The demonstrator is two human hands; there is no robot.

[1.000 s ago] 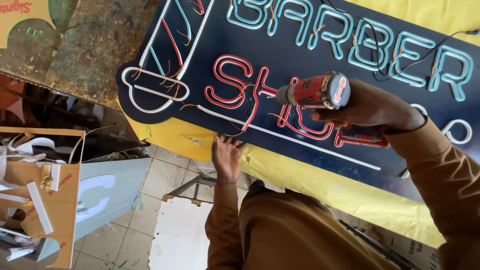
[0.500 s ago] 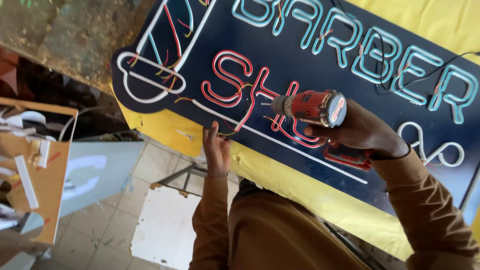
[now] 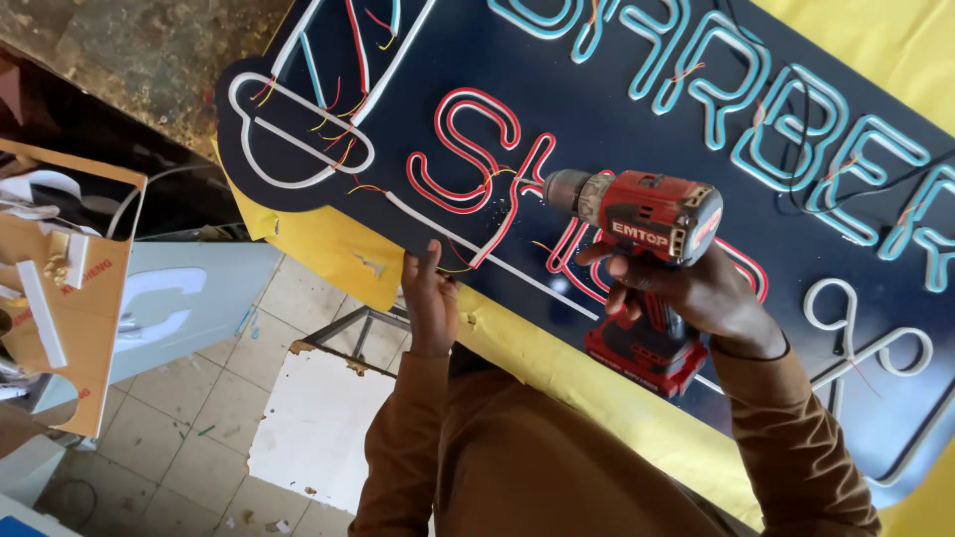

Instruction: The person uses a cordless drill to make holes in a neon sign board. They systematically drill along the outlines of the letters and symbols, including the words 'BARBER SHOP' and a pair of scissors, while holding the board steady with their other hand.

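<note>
A tiled workshop floor (image 3: 179, 418) shows below, and over it a dark sign panel (image 3: 617, 129) lies on a yellow sheet (image 3: 557, 378), its face lined with white, red and pale blue tubing and thin loose wires. The right hand (image 3: 696, 293) is wrapped tight around the grip of a red cordless drill (image 3: 642, 214), chuck aimed left and set against the red tubing at mid-panel, held low, it seems, to keep the tip steady. The left hand (image 3: 430, 298) curls its fingers over the near edge of the panel, apparently bracing it. Far left, a cardboard sheet (image 3: 85, 298) holds white offcuts.
</note>
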